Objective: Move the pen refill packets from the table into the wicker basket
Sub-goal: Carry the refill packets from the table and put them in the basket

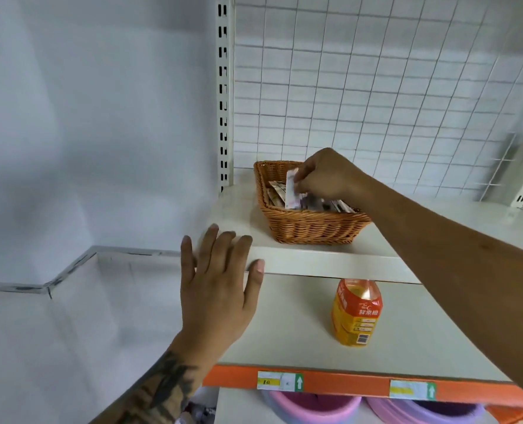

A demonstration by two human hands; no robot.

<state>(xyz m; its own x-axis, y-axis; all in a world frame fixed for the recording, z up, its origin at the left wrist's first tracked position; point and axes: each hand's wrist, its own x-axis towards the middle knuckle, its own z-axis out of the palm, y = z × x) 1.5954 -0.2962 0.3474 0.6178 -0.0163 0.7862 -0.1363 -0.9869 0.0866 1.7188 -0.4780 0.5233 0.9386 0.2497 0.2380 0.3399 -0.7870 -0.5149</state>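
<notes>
The flat white-and-pink pen refill packet (pixel 291 191) is standing nearly upright, long axis vertical, inside the rectangular brown wicker basket (pixel 309 224), its top edge pinched by the fingers of the right hand (pixel 324 175) directly above. Other packets (pixel 277 191) are lying flat in the basket. The left hand (pixel 220 289) is hovering with fingers spread and empty at the white shelf's edge (pixel 315 264), farther from the basket.

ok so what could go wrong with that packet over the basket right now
The right hand holds a packet upright over the wicker basket; released like that, it may lean on the rim and tip out. The basket sits near the shelf's front edge, so a push could nudge it off.
</notes>
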